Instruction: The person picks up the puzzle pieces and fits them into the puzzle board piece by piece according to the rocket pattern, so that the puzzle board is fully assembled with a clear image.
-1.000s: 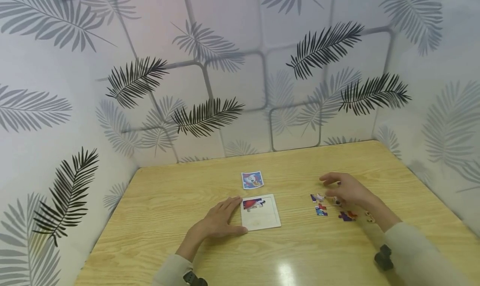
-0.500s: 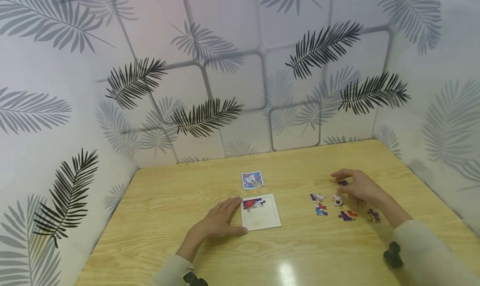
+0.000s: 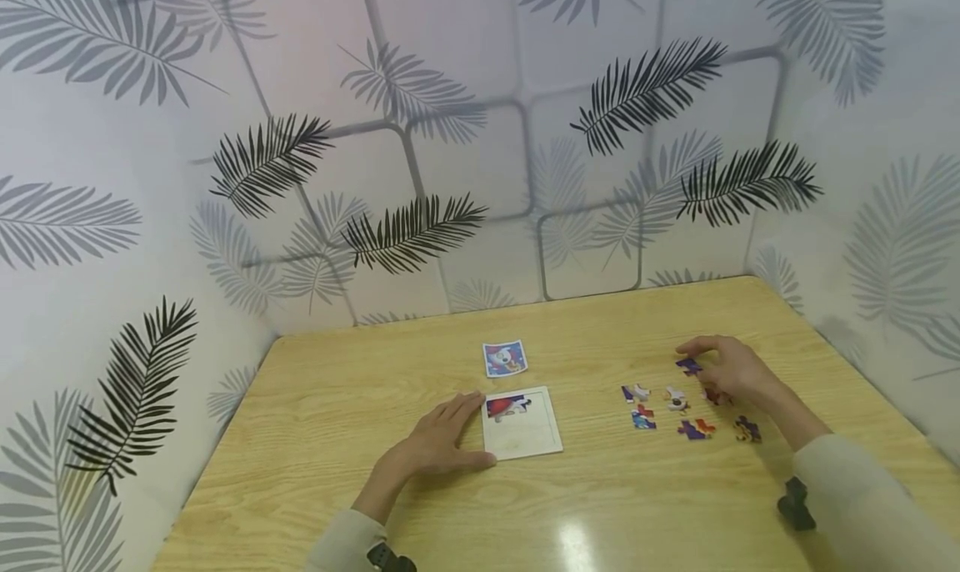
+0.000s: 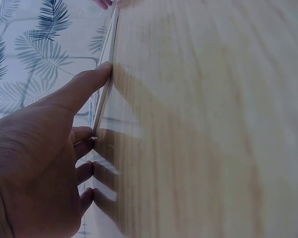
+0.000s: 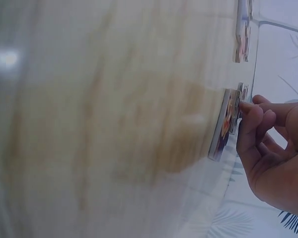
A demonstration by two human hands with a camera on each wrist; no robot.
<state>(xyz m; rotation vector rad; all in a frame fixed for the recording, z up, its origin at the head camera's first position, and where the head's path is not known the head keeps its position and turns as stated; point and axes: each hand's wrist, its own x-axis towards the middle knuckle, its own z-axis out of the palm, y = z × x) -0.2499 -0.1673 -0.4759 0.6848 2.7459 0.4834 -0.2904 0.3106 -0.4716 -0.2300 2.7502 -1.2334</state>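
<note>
The left hand (image 3: 435, 440), fingers spread, touches the left edge of the tray (image 3: 523, 437) on the bench (image 3: 360, 372); only its far-left part is filled, so most seems undone. Loose pieces (image 3: 687, 429) lie to the right, where the right hand (image 3: 738, 373) bends its fingers by a purple piece (image 3: 686, 365), pinching or not I cannot tell; beyond the tray, a card (image 3: 505, 360).

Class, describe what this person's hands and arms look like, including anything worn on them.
The left hand and right hand are both bare, with no gloves on the fingers. The left sleeve and right sleeve are plain, pale and long. A small black fitting shows at the left sleeve, and another black fitting at the right.
</note>
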